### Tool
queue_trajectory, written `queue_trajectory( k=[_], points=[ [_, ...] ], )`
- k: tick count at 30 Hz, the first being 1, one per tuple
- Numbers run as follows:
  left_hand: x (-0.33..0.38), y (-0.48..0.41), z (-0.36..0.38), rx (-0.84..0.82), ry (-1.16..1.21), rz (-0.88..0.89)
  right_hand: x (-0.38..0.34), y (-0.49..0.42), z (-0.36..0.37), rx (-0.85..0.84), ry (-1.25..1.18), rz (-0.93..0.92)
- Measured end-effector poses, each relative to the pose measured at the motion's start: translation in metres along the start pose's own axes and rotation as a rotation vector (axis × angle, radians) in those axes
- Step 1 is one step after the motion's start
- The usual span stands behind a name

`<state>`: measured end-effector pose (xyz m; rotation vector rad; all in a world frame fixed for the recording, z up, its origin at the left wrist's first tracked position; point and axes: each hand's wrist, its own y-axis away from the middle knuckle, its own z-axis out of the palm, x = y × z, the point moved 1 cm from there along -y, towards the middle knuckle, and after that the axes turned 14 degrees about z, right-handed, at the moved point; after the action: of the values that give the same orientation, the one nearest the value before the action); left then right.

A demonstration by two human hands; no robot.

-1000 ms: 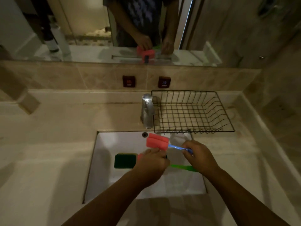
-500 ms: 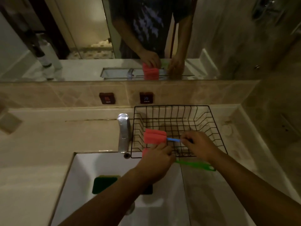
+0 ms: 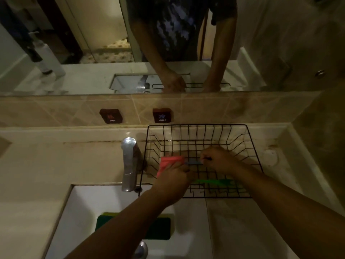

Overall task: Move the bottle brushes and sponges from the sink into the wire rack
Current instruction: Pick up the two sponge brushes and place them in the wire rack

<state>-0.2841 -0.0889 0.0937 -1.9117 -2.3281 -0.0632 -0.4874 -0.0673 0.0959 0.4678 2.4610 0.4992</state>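
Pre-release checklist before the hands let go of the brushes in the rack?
1. Both brushes over the wire rack: ok, pink heads inside its rim.
2. Left hand grip on the heads: ok.
3. Right hand on the blue handle: ok.
4. Green handle resting on the rack floor: cannot tell.
5. Rack floor free beyond the hands: ok.
6. Sink emptied: not ok, green sponges remain.

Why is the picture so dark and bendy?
Head view: the room is dim, so the hands and rack look murky; the tap catches a glint; the wide lens bends the counter edges, and the mirror looks soft.
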Motion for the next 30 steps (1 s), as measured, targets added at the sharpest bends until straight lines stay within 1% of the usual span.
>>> queue_trajectory(
  k=[4, 8, 11, 18, 25, 30],
  points=[
    [-0.008, -0.003, 0.013, 0.009, 0.134, -0.007, 0.000, -0.016, 0.014, -0.061, 0.059, 0.017],
    [-0.018, -0.008, 0.020, -0.081, 0.190, -0.018, 0.000, -0.025, 0.022, -0.070, 0.091, 0.046],
    [-0.021, -0.010, 0.024, -0.139, 0.246, -0.042, 0.003, -0.026, 0.023, -0.070, 0.064, 0.048],
    [-0.023, -0.017, 0.028, -0.158, 0.401, -0.066, 0.008, -0.029, 0.027, -0.100, 0.123, 0.055],
    [-0.021, -0.011, 0.025, -0.142, 0.442, -0.068, 0.011, -0.026, 0.030, -0.083, 0.134, 0.052],
    [-0.023, -0.005, 0.021, -0.175, 0.449, -0.082, 0.012, -0.021, 0.031, -0.087, 0.127, 0.066]
  ],
)
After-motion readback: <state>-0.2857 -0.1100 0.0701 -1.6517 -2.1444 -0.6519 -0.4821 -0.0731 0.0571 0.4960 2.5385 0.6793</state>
